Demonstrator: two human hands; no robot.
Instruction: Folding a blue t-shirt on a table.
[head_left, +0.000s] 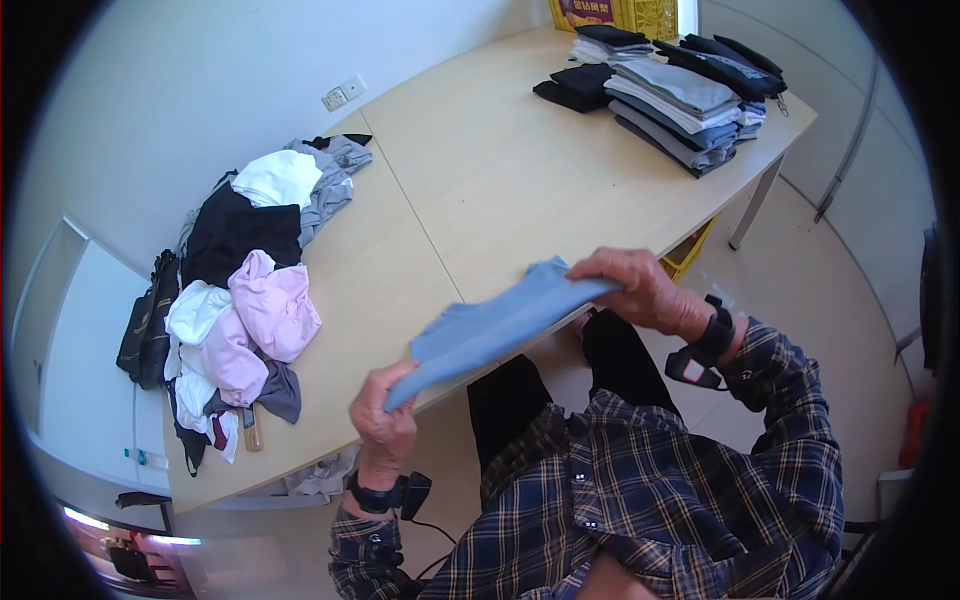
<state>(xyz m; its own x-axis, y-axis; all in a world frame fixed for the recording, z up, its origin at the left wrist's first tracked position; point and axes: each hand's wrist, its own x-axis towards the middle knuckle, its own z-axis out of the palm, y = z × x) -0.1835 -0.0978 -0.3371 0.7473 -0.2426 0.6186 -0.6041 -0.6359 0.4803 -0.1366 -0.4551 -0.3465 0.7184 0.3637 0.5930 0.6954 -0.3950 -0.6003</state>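
Note:
A light blue piece of cloth (490, 325), seemingly a garment, is stretched between my two hands over the table's front edge. My left hand (385, 418) pinches its lower left end. At the upper right end, my right hand (637, 290) grips it, fingers curled over the edge. Folds hide what kind of garment it is. Its far side hangs against or just above the tabletop; I cannot tell which. Each wrist wears a black strapped device.
Rumpled clothes, among them a pink garment (275, 305) and a black one (243, 235), lie heaped at the table's left. Folded stacks (675, 100) stand at the far right. A yellow box (640, 15) is behind them, and a yellow crate (690, 250) sits below the table (450, 150).

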